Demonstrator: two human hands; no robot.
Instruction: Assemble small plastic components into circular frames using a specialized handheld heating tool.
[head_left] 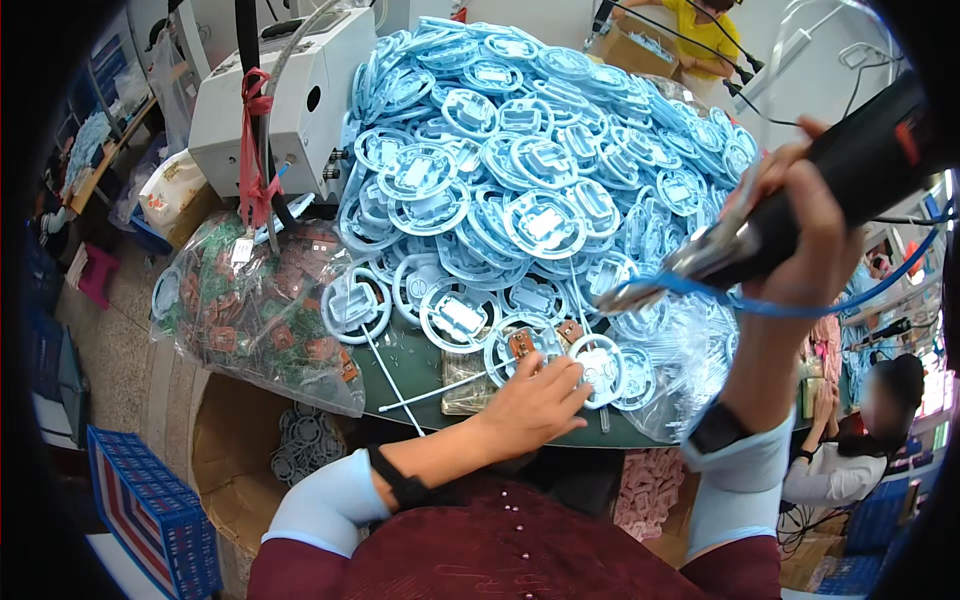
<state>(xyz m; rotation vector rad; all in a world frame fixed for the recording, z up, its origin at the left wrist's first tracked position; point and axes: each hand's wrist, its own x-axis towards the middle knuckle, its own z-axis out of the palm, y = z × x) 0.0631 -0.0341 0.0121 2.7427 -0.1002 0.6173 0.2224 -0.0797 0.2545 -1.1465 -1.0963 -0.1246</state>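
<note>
My left hand [535, 405] lies palm down at the table's front edge, fingers spread. Its fingertips touch a light-blue ring-shaped plastic part [492, 352] that has a small brown circuit board [521, 343] on it. Beside the fingers lies another blue ring part [602, 372]. Raised on the right, my right hand [815, 225] is wrapped round a thick black power tool [870, 140] with pointed metal jaws [640, 290]. A blue hose [780, 308] passes by that wrist. The jaws hang over the parts, pointing left and down.
A large heap of blue ring parts [545, 220] fills the green table [400, 375]. To the left stand a clear bag of circuit boards [265, 300] and a grey machine [290, 100]. Below are a cardboard box [235, 440] and blue crate [155, 510]. Other people [845, 460] sit nearby.
</note>
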